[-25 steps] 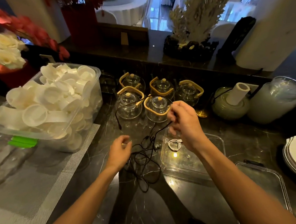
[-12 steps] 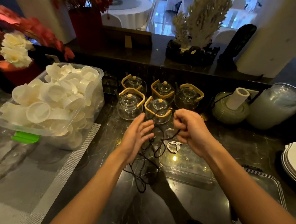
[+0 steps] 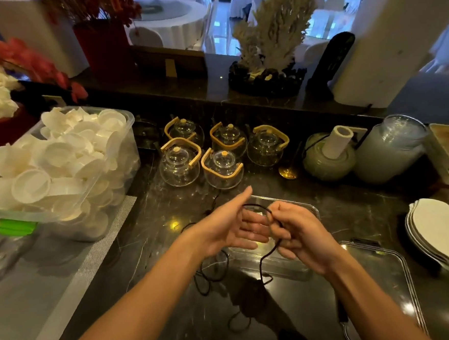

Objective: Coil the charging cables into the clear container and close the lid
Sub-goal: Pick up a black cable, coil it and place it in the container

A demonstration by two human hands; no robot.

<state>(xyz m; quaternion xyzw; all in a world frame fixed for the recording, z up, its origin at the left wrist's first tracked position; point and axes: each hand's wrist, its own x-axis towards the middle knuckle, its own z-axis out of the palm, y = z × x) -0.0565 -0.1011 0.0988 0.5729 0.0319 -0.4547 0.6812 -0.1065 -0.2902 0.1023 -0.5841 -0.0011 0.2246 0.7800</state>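
We have one view only, from a head-worn wide-angle camera looking forward and down along both forearms. It sits close above the left hand (image 3: 230, 229) and right hand (image 3: 302, 237), which meet mid-frame, with the counter (image 3: 353, 208) beyond them and a dining room farther off.

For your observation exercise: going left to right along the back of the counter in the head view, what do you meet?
Tub of white cups → glass teapots → gold spoon → green pot → large clear jar → stacked white plates.
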